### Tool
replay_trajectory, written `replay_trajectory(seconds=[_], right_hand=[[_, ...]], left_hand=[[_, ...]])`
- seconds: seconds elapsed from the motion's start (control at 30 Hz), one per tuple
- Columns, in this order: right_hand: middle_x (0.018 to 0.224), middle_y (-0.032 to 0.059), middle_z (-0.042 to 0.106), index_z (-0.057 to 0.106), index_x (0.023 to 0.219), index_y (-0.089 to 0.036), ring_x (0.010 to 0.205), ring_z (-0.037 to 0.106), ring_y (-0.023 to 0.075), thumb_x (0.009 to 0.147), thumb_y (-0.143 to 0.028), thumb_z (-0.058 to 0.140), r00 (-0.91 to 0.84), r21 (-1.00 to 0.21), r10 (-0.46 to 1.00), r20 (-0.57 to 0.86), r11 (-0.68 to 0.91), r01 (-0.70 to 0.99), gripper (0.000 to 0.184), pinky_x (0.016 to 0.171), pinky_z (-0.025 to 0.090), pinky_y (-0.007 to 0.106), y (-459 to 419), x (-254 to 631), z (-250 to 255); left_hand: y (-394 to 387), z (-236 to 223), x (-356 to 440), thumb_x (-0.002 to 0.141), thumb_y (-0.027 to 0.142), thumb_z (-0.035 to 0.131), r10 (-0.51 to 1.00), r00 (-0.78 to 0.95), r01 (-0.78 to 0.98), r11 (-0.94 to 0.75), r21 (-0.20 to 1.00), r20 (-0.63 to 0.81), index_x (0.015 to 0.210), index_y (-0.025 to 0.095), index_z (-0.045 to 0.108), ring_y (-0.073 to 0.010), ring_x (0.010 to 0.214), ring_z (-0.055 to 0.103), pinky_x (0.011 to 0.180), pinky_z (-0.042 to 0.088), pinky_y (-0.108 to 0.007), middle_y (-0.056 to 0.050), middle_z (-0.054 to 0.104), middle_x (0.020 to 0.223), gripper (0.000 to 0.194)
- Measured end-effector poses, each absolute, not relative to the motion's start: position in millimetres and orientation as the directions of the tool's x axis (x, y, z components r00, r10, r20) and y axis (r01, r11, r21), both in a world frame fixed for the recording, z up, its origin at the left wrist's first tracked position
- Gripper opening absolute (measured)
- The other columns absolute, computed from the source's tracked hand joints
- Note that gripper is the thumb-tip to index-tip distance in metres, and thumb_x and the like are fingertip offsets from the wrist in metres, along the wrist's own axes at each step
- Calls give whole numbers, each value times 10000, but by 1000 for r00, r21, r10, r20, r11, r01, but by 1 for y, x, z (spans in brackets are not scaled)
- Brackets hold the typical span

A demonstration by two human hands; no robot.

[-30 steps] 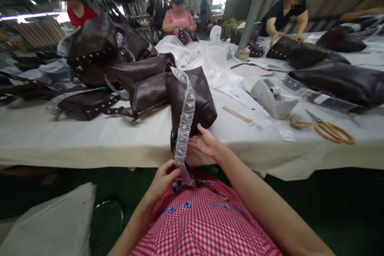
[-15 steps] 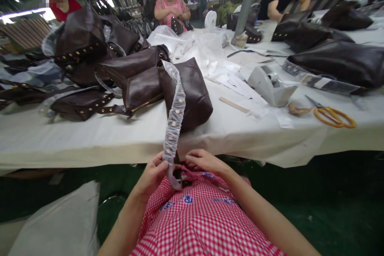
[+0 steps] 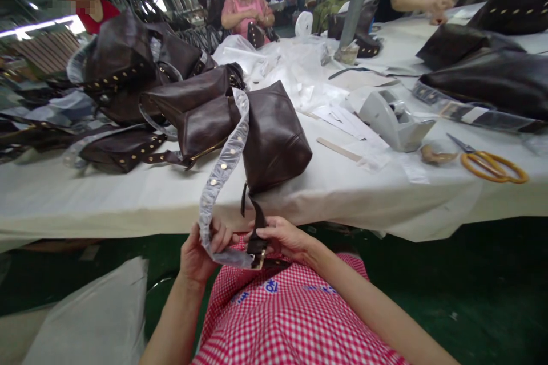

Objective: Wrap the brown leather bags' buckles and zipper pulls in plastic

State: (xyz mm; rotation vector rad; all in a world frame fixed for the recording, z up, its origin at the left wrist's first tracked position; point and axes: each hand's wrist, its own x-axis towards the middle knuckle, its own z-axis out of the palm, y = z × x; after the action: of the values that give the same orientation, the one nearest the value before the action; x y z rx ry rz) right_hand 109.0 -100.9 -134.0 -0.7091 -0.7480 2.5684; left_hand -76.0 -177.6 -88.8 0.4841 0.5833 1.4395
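Observation:
A dark brown leather handbag (image 3: 278,137) lies on the table in front of me, close to its front edge. Its studded strap (image 3: 220,174), wrapped in clear plastic, loops down toward my lap. My left hand (image 3: 209,248) is closed around the wrapped strap near its lower bend. On the other side, my right hand (image 3: 286,239) grips the dark strap end just by a metal buckle (image 3: 259,259), thumb on top. The buckle joins the wrapped strap and the bare dark strap above my red checked apron (image 3: 291,313).
More brown bags (image 3: 205,108) are heaped at the left. To the right are a tape dispenser (image 3: 396,120), scissors with orange handles (image 3: 492,165) and paper strips (image 3: 338,149). White plastic (image 3: 274,68) covers the table's middle. Several people work beyond; a pole (image 3: 355,5) rises there.
The wrapped strap has swung left and bowed outward with my left hand. My right hand has come onto the dark strap by the buckle, which now shows plainly.

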Motion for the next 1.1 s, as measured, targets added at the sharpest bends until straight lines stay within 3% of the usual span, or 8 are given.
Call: replay_trajectory(seconds=[0.33,0.43,0.53,0.6,0.7,0.77,0.97,1.1], right_hand=[[673,-6,664,522,832,-163,529,630,121,601,-523,821,-688,-752,604,-403,-647,-128,521,460,513,208,-106,106,-134],[619,-25,637,533,835,-159,447,578,99,620,-503,811,-621,-829,674,-399,-555,-70,492,395,474,192,-107,105,-134],[606,-24,630,560,838,-149,413,549,91,661,-494,781,-563,-861,720,-405,-508,-31,446,349,433,183,-107,103,-135],[589,-29,617,574,829,-146,387,527,88,672,-517,763,-553,-864,727,-407,-503,-25,445,328,410,186,-107,103,-134],[557,-38,598,584,815,-146,361,503,87,656,-558,755,-552,-856,723,-416,-516,-30,474,321,392,195,-107,103,-131],[544,-40,590,581,798,-150,355,485,83,647,-566,754,-537,-854,732,-420,-519,-39,475,322,370,196,-108,103,-129],[567,-38,570,567,729,-157,465,480,86,660,-523,760,-438,-881,823,-362,-455,-126,419,408,349,201,-109,105,-135],[597,-36,563,570,721,-153,533,489,96,667,-520,751,-423,-902,841,-338,-418,-111,412,471,367,207,-106,106,-135]], left_hand=[[-198,-116,-98,663,510,794,963,-118,-730,82,678,-244,918,146,641,-75,486,399,706,516,-299,93,395,496,470],[-198,-113,-96,667,401,804,867,-395,-384,144,912,-304,977,167,624,-149,637,544,720,501,-328,21,580,682,428],[-204,-99,-90,638,229,814,753,-646,272,68,960,130,1028,225,660,-260,975,575,901,450,-381,-63,644,1011,420],[-209,-87,-82,703,174,751,837,-431,543,-57,838,337,1044,256,700,-275,1053,552,982,400,-385,-73,646,1071,355],[-211,-76,-66,781,176,679,970,83,615,-231,754,229,1127,269,700,-280,1057,566,970,411,-393,-98,655,1120,359],[-208,-76,-57,803,203,667,957,253,616,-272,740,141,1169,280,683,-290,1084,551,963,412,-412,-113,640,1166,375],[-201,-96,-46,877,126,482,947,301,489,-252,835,109,1029,273,714,-247,1079,539,933,428,-388,-102,613,1141,314],[-198,-103,-43,807,207,639,941,207,665,-337,667,269,956,295,752,-310,1170,459,999,347,-458,-103,579,1253,206]])
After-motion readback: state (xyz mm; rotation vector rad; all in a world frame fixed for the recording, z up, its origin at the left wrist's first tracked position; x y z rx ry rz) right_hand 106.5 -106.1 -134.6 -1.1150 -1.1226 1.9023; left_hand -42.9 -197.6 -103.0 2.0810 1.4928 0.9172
